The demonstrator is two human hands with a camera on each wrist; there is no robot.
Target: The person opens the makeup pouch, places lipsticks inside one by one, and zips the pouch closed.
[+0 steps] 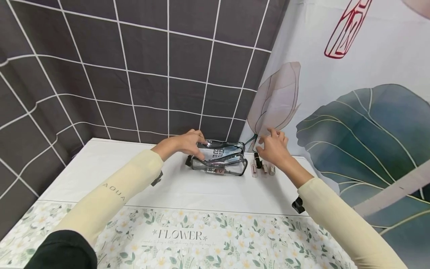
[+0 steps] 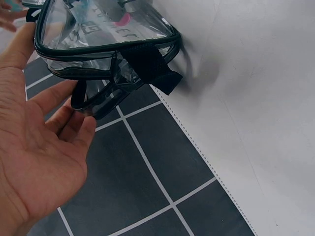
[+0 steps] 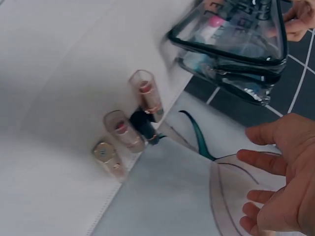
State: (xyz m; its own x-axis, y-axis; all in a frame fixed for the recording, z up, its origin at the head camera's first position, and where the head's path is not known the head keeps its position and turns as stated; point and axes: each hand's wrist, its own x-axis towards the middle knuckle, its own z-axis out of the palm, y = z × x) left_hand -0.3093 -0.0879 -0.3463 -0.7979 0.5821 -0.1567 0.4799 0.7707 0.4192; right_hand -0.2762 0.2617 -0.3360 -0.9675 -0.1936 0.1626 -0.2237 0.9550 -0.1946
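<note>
A clear zip pouch (image 1: pixel 220 163) with black trim and printed lettering stands at the back of the white table. My left hand (image 1: pixel 188 143) grips the pouch's left end, thumb at one rim and fingers around the other. In the left wrist view, fingers (image 2: pixel 61 110) touch its black-edged flap. Several lipsticks lie just right of the pouch: a pink one (image 3: pixel 146 93), another pink one (image 3: pixel 123 132), a black tube (image 3: pixel 142 123) and a gold-tipped one (image 3: pixel 109 158). Above them hovers my right hand (image 1: pixel 273 147), fingers apart and loosely bent, holding nothing.
Inside the pouch, a small item with a pink part (image 3: pixel 215 21) shows through the plastic. A floral cloth (image 1: pixel 188 243) covers the table's front. Behind the table hang a dark grid cloth (image 1: pixel 147 89) and a leaf-printed curtain (image 1: pixel 369 130).
</note>
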